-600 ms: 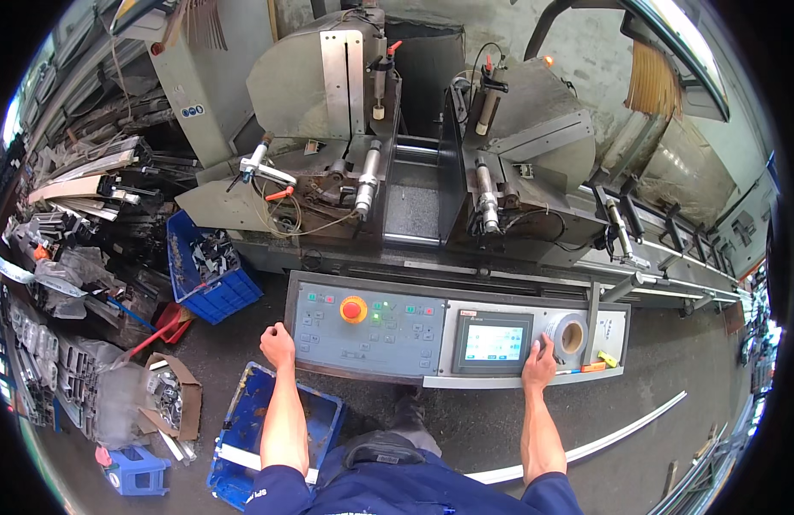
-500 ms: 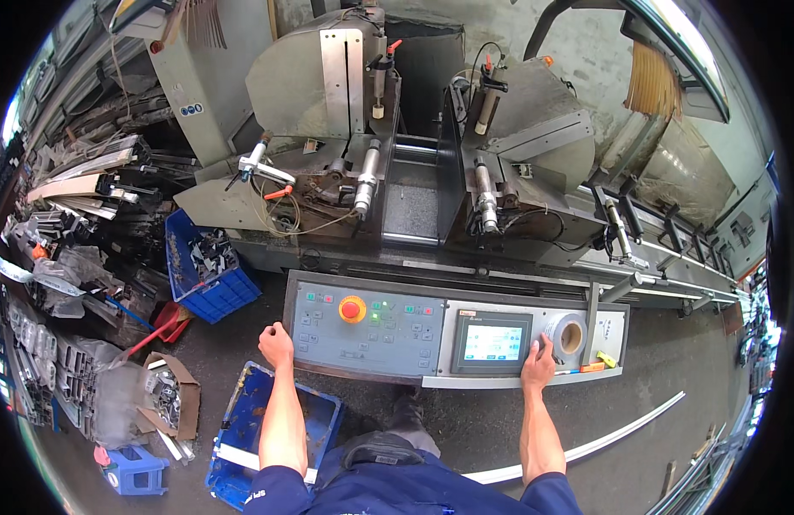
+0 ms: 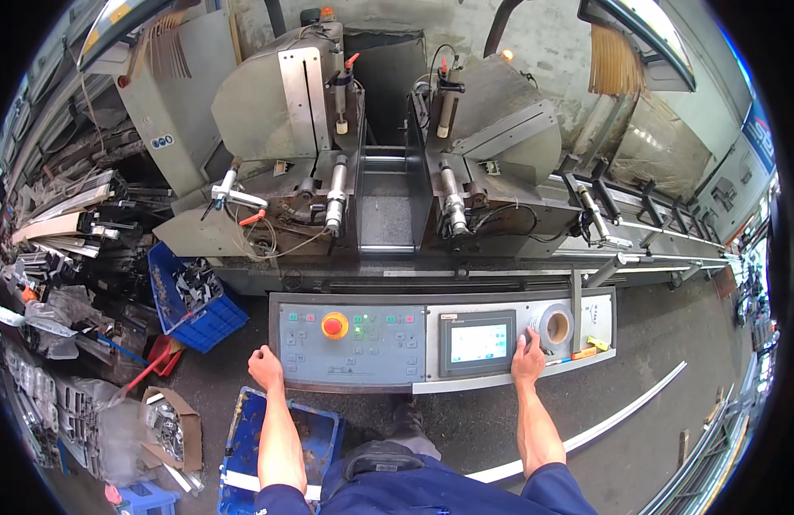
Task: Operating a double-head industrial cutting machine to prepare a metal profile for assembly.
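My left hand (image 3: pixel 265 367) is closed beside the lower left corner of a grey control panel (image 3: pixel 384 343), and nothing shows in its fingers. A red round push button (image 3: pixel 334 325) stands on a yellow base on that panel. My right hand (image 3: pixel 527 359) is open at the right edge of a lit touchscreen (image 3: pixel 478 342), thumb and forefinger apart. Just right of its fingertips lies a roll of tape (image 3: pixel 555 328) with a cardboard core. Whether the thumb touches the screen frame, I cannot tell.
Behind the panel stands a two-headed cutting machine (image 3: pixel 388 202) with clamp cylinders. A blue crate (image 3: pixel 199 318) of metal offcuts and a cardboard box (image 3: pixel 187 433) sit left. Below my left arm is a blue bin (image 3: pixel 328 429). A long white profile (image 3: pixel 620 410) lies right.
The whole view has shifted, so machine and panel appear further left. The touchscreen now shows a different, mostly white page. Both hands keep nearly the same places against the panel.
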`<action>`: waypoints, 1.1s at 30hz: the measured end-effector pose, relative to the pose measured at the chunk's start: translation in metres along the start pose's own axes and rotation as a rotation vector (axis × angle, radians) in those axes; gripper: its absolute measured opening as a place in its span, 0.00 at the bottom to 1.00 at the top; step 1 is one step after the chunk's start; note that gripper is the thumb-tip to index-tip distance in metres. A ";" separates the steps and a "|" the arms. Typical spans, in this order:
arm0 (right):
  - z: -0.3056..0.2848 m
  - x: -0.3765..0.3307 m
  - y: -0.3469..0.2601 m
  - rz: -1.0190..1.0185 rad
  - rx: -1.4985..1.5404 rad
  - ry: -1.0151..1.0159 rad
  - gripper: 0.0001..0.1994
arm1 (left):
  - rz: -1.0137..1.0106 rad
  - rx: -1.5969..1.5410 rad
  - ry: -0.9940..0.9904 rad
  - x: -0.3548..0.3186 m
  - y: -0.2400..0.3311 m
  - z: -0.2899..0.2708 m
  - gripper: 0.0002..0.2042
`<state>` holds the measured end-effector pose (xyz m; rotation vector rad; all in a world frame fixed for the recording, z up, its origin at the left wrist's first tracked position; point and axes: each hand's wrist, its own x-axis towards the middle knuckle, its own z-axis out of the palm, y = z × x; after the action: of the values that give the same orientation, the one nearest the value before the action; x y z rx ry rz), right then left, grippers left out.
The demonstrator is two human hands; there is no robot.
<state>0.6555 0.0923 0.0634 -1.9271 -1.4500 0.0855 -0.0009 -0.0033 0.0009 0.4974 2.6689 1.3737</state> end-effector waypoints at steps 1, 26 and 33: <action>-0.001 -0.001 0.002 0.012 0.009 -0.018 0.18 | -0.006 -0.008 0.003 0.000 -0.001 0.001 0.22; 0.002 0.002 0.010 -0.070 -0.023 0.044 0.19 | -0.007 -0.004 -0.007 0.004 -0.003 0.004 0.23; 0.006 0.000 0.023 -0.097 0.004 0.085 0.17 | -0.012 0.067 -0.019 0.006 0.002 0.000 0.23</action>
<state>0.6716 0.0925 0.0461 -1.8312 -1.4827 -0.0384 -0.0065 -0.0005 0.0030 0.4968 2.7060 1.2738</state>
